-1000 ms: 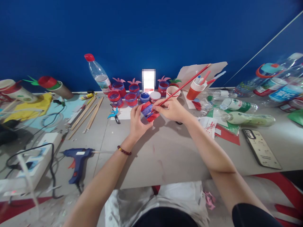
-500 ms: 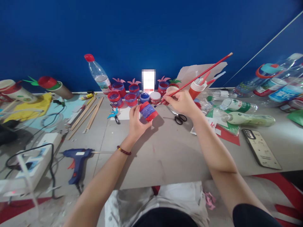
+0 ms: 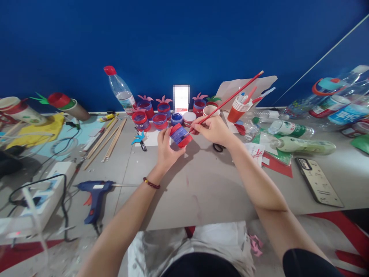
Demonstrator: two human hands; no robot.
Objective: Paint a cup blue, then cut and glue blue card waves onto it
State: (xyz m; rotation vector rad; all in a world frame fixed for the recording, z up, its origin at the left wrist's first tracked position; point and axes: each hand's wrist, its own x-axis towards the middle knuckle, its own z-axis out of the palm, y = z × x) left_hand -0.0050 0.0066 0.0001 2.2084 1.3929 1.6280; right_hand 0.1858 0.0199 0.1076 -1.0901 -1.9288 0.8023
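Note:
My left hand (image 3: 167,151) grips a small cup (image 3: 180,134) painted red with a blue-purple band, tilted on its side above the table. In my right hand (image 3: 211,129) is a long red paintbrush (image 3: 230,99), pinched near its bristle end. The brush tip meets or almost meets the cup's painted side; I cannot tell which. Just behind stand an open jar of blue paint (image 3: 177,119) and a white-lidded jar (image 3: 189,118). Scissors (image 3: 219,147) lie partly hidden under my right hand.
Several painted red and blue cups (image 3: 141,122) stand near the wall, around a lit phone screen (image 3: 181,98). On the left are a hot glue gun (image 3: 96,192), wooden sticks (image 3: 111,144) and a power strip (image 3: 49,192). Plastic bottles (image 3: 291,129) and a phone (image 3: 318,182) lie right.
My right hand has moved left and slightly down with the paintbrush, bringing its tip to the cup. A white cup behind the hand shows more now. My left hand stays almost still.

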